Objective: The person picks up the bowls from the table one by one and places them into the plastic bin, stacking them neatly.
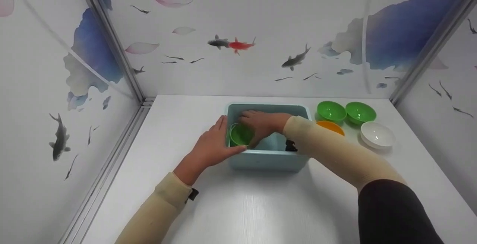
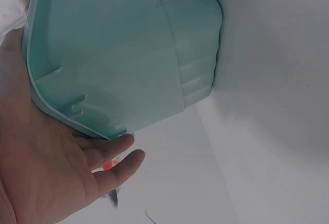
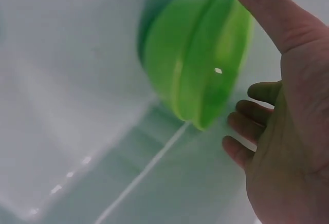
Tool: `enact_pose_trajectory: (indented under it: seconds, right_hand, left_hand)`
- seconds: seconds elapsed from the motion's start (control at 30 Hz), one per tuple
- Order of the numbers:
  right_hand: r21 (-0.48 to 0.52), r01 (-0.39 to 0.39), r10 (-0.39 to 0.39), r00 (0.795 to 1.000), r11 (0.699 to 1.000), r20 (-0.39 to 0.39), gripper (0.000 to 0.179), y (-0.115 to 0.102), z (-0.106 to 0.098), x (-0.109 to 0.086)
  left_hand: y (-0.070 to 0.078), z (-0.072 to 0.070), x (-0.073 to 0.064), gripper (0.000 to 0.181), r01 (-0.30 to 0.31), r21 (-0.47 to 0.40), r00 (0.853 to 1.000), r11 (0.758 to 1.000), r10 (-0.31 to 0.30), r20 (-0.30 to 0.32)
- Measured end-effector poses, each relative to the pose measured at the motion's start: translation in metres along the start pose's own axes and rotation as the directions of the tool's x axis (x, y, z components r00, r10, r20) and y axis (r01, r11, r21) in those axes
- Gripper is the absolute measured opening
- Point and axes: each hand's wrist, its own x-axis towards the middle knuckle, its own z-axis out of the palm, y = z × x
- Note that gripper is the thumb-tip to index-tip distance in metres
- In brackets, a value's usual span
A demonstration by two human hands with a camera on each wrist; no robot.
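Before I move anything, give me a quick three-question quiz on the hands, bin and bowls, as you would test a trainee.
1. True or false: the left hand touches the rim of the pale blue bin.
2. In the head view, which bowl outside the bin is partly hidden by the right sleeve?
3. Where is the right hand?
A) Flat on the table
B) Inside the bin, by a green bowl
C) Over the white bowl

Key: 1. True. 2. The orange bowl. 3. B.
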Motion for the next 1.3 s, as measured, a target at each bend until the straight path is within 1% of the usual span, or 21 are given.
enact_pose_trajectory:
  seconds: [0.07, 0.13, 0.2, 0.3, 0.5, 0.63, 0.8, 0.93, 1.03, 1.3]
  right_hand:
    - [0.044, -0.024, 0.025, 1.0, 0.999, -0.006, 0.109, 0.001, -0.007, -0.006]
    - [0.083, -0.038, 0.039, 0.999, 0.996, -0.009, 0.109, 0.001, -0.017, -0.013]
    - [0.099, -0.037, 0.039, 0.999, 0.994, -0.019, 0.108, 0.002, -0.025, -0.018]
    - [0.094, -0.028, 0.032, 0.999, 0.995, -0.042, 0.107, 0.003, -0.036, -0.026]
    - [0.129, -0.041, 0.054, 0.994, 0.991, -0.097, 0.097, 0.003, -0.047, -0.044]
    - [0.169, -0.042, 0.068, 0.986, 0.985, -0.15, 0.086, 0.001, -0.052, -0.062]
    - [0.207, -0.005, 0.059, 0.965, 0.978, -0.256, 0.076, 0.004, -0.06, -0.093]
    - [0.249, -0.002, 0.08, 0.949, 0.968, -0.305, 0.07, 0.012, -0.061, -0.121]
    - [0.283, -0.026, 0.122, 0.936, 0.959, -0.329, 0.066, 0.022, -0.059, -0.14]
    - [0.317, -0.107, 0.231, 0.893, 0.942, -0.385, 0.06, 0.045, -0.044, -0.179]
  left_hand:
    - [0.002, -0.001, 0.001, 0.13, -0.016, 0.001, 1.0, 1.0, 0.016, -0.003]
    - [0.002, -0.003, 0.002, 0.13, -0.019, 0.011, 1.0, 1.0, 0.019, -0.005]
    - [0.002, -0.005, 0.003, 0.131, -0.019, 0.02, 1.0, 1.0, 0.019, -0.01]
    - [0.001, -0.007, 0.004, 0.131, -0.018, 0.024, 1.0, 1.0, 0.019, -0.017]
    - [0.002, -0.007, 0.006, 0.131, -0.02, 0.031, 1.0, 0.999, 0.021, -0.02]
    - [0.002, -0.006, 0.005, 0.131, -0.008, 0.036, 1.0, 0.999, 0.009, -0.011]
    - [0.002, -0.005, 0.005, 0.129, -0.005, 0.019, 1.0, 1.0, 0.005, -0.017]
    - [0.003, -0.003, 0.004, 0.128, -0.003, 0.003, 1.0, 1.0, 0.003, -0.015]
    - [0.003, -0.002, 0.003, 0.128, 0.004, -0.005, 1.0, 1.0, -0.004, -0.013]
    - [0.002, 0.002, 0.001, 0.13, 0.001, -0.008, 1.0, 1.0, -0.001, -0.012]
